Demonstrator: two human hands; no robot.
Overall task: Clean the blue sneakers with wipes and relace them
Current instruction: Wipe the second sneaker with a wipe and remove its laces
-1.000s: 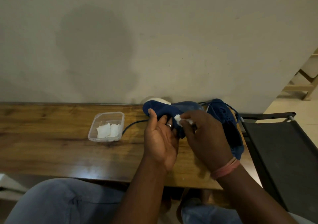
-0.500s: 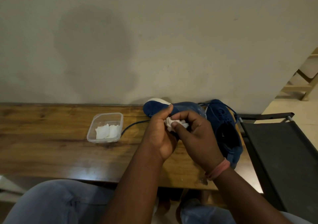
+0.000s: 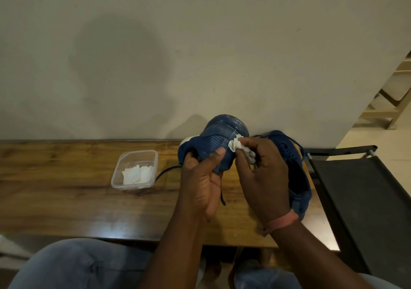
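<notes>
My left hand (image 3: 201,177) grips a blue sneaker (image 3: 219,139) and holds it tipped up above the wooden table (image 3: 66,199), toe raised toward the wall. My right hand (image 3: 262,175) pinches a crumpled white wipe (image 3: 239,145) against the sneaker's right side. The second blue sneaker (image 3: 293,168) lies on the table behind my right hand, partly hidden by it. A dark blue lace (image 3: 165,171) trails across the table to the left of the held sneaker.
A clear plastic container (image 3: 135,155) with white wipes (image 3: 136,174) stands on the table to the left. A black chair (image 3: 364,195) is close on the right. The wall runs along the table's far edge. My knees are below the near edge.
The held sneaker has been turned up, its toe now raised toward the wall. My right hand with the wipe has moved from the sneaker's front to its right side.
</notes>
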